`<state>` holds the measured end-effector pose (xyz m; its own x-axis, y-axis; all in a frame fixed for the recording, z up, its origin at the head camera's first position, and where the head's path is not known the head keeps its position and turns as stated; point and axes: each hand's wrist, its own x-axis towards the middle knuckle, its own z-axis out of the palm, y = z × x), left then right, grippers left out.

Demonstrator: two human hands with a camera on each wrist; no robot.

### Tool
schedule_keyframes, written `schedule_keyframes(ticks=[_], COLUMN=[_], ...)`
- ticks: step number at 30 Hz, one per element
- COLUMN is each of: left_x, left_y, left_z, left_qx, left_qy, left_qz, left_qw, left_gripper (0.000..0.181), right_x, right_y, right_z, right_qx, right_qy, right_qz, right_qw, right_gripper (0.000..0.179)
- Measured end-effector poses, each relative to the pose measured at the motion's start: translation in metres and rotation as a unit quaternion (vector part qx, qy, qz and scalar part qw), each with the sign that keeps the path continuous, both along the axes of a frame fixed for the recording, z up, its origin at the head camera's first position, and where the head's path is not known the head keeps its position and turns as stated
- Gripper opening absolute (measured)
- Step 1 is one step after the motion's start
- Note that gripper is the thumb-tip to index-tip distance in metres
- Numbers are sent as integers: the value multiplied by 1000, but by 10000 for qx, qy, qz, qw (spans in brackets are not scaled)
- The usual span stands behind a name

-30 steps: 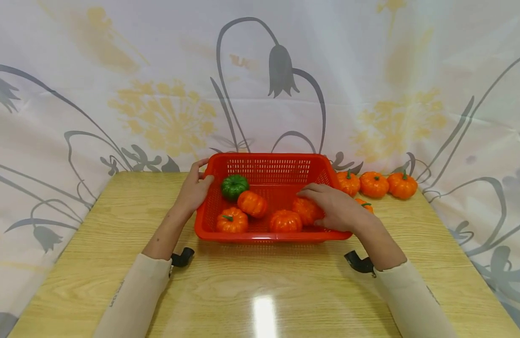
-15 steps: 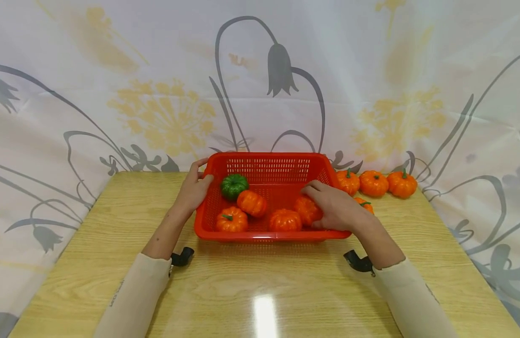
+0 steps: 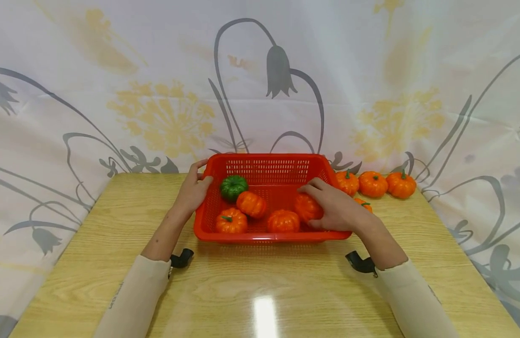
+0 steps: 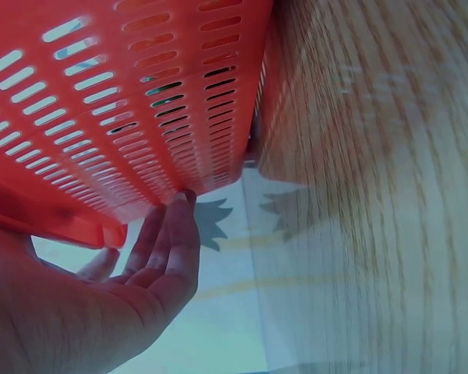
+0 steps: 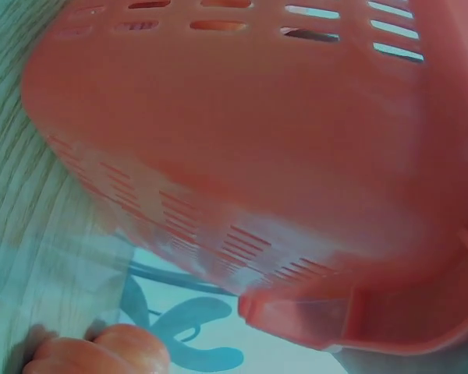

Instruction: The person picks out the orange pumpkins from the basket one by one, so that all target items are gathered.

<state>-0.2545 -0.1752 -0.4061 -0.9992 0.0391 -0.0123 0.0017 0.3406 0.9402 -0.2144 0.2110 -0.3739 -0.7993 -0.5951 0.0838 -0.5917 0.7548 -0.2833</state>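
A red slotted plastic basket (image 3: 264, 236) stands on the wooden table. My left hand (image 3: 193, 191) grips its left rim, thumb over the edge; in the left wrist view the fingers (image 4: 179, 241) touch the outer wall. Inside the basket, at the right end, my right hand (image 3: 339, 206) holds an orange pumpkin (image 3: 304, 208), partly hidden by the fingers. Beside it sits another orange pumpkin (image 3: 283, 221). Toward the left lie a green pumpkin (image 3: 234, 188), a tipped orange pumpkin (image 3: 251, 204) and an upright orange one (image 3: 231, 221). The right wrist view shows the basket's outside (image 5: 218, 101), not the hand.
Right of the basket, several orange pumpkins (image 3: 373, 183) stand in a row along the table's back edge. One more pumpkin (image 3: 364, 204) is partly hidden behind my right wrist. A patterned cloth (image 3: 158, 94) hangs behind the table (image 3: 226, 291).
The pumpkin in my right hand has turned and shifted slightly, and the fingers around it have adjusted. My left hand and the basket have stayed in place.
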Motion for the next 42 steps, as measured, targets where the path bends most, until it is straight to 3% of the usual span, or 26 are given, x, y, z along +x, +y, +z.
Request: schedule_keyframes(ticks=[11, 18, 22, 33, 37, 42], left_x=[2, 4, 5, 1, 1, 0], left_y=[0, -2, -4, -2, 0, 0], left_z=[-2, -5, -6, -2, -1, -2], left_qx=[17, -4, -35, -10, 46, 49], left_qy=[35, -13, 3, 71, 75, 77], left_qz=[6, -5, -6, 17, 12, -8], left_qw=[10000, 10000, 10000, 10000, 10000, 10000], left_gripper=[61, 61, 61, 60, 60, 60], right_x=[3, 11, 16, 15, 17, 21], right_y=[11, 16, 16, 28, 33, 37], right_z=[5, 9, 10, 10, 11, 11], right_qx=[-962, -1175, -1339, -1749, -1769, -1727], right_qy=[-124, -54, -54, 999, 1045, 841], right_qz=[284, 113, -126, 273, 333, 72], right_qw=[9949, 9930, 9909, 9791, 9781, 9814], right_gripper=[72, 83, 80, 80, 87, 93])
